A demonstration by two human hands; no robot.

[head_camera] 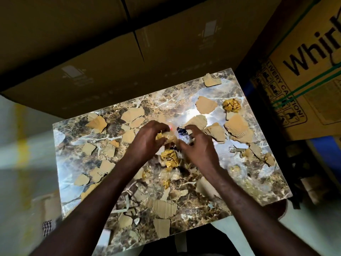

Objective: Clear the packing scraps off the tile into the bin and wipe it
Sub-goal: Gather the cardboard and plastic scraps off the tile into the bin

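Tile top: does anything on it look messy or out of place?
Yes. The tile is littered with torn cardboard scraps across most of its face, plus crumpled gold wrappers. Both hands, left and right, are gathering a wad mid-tile. No bin shows.

Cardboard box at right — "Whir", cut off — and partly "CAUTION"
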